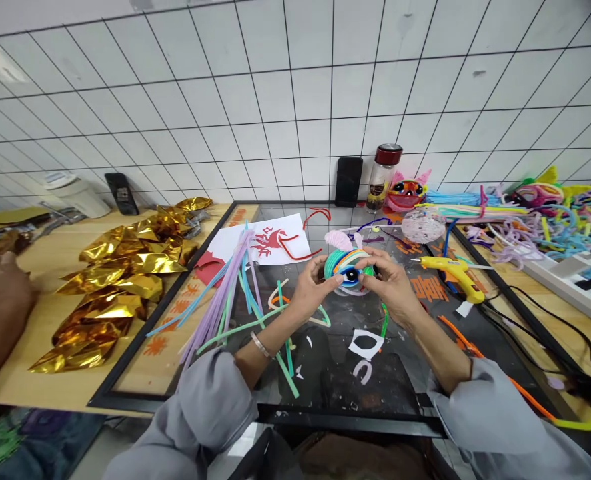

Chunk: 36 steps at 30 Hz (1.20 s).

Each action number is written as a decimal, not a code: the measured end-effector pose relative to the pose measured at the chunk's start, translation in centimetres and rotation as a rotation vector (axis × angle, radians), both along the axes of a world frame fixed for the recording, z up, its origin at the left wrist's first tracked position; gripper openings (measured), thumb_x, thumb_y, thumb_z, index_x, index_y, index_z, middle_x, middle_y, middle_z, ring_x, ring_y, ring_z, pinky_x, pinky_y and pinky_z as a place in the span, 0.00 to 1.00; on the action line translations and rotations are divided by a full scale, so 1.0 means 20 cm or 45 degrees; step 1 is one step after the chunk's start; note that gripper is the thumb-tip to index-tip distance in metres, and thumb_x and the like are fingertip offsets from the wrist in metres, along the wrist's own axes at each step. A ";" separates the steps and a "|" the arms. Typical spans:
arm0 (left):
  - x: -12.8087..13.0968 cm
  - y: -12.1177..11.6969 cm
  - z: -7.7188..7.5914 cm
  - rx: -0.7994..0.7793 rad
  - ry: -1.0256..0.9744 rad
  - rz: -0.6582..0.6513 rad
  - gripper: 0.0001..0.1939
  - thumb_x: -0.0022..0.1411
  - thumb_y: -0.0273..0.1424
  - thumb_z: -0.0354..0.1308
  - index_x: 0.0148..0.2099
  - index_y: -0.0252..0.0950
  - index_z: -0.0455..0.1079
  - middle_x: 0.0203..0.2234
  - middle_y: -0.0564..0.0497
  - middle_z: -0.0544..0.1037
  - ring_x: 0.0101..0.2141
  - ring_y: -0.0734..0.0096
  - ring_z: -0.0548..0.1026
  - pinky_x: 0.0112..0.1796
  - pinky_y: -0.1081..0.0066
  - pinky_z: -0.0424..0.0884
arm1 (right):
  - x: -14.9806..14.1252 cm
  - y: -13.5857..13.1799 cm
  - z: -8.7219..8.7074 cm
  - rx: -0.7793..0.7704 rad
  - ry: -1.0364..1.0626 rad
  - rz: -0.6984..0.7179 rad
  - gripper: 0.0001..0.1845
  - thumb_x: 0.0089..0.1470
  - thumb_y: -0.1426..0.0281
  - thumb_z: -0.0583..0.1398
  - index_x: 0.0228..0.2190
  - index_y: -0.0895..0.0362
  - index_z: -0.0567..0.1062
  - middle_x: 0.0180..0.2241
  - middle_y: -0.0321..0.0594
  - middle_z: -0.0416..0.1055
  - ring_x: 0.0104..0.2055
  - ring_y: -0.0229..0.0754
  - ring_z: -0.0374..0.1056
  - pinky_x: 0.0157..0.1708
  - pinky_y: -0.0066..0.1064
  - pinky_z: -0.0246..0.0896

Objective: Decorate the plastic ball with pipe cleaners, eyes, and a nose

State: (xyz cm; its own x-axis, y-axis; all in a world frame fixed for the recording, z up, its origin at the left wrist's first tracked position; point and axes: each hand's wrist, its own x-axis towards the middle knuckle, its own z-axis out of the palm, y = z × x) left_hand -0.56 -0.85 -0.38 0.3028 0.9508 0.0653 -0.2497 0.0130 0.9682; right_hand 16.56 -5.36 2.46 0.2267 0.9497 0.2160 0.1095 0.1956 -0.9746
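Between my two hands is a round pipe-cleaner animal head [348,259], wound in teal, yellow and orange bands, with pink ears and a blue-rimmed black eye on its front. My left hand [311,288] grips its left side, thumb at the edge of the eye. On the other side my right hand [389,280] pinches near the eye's right edge. The head's back is hidden. Below, a white paper piece [366,345] with an oval hole and a small pale curved scrap [362,372] lie on the dark glass mat [305,390].
Left of my arm lies a bundle of lilac, blue and green pipe cleaners [225,287]. A yellow glue gun [453,272] with cables is on the right. A glass bottle [381,180] and a phone [349,182] stand by the wall. Gold foil [93,313] lies near another person's hand [3,283].
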 end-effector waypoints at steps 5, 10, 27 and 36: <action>0.00 0.00 -0.01 0.003 0.003 0.003 0.35 0.44 0.42 0.76 0.51 0.35 0.69 0.46 0.44 0.80 0.47 0.58 0.77 0.50 0.61 0.72 | 0.00 0.00 0.00 0.017 0.013 0.004 0.08 0.37 0.67 0.68 0.27 0.51 0.80 0.51 0.43 0.70 0.64 0.56 0.59 0.63 0.49 0.51; 0.00 0.01 -0.02 0.016 -0.011 -0.002 0.34 0.45 0.41 0.76 0.51 0.35 0.70 0.47 0.43 0.80 0.47 0.58 0.77 0.51 0.61 0.72 | -0.01 0.00 0.00 0.023 -0.007 -0.002 0.07 0.38 0.66 0.68 0.27 0.50 0.80 0.48 0.43 0.72 0.63 0.55 0.59 0.63 0.49 0.52; 0.00 0.00 -0.02 0.031 0.023 0.026 0.33 0.44 0.41 0.76 0.50 0.35 0.70 0.45 0.44 0.80 0.46 0.58 0.78 0.49 0.62 0.73 | 0.00 -0.01 0.01 0.005 -0.015 0.017 0.07 0.38 0.68 0.66 0.26 0.51 0.80 0.51 0.43 0.70 0.64 0.55 0.59 0.63 0.49 0.52; 0.00 0.01 -0.03 0.039 0.011 0.017 0.33 0.44 0.41 0.76 0.50 0.36 0.71 0.44 0.45 0.80 0.45 0.59 0.78 0.49 0.62 0.72 | 0.02 -0.01 0.01 -0.023 -0.010 0.059 0.08 0.41 0.66 0.68 0.29 0.51 0.81 0.54 0.43 0.68 0.61 0.55 0.61 0.56 0.46 0.62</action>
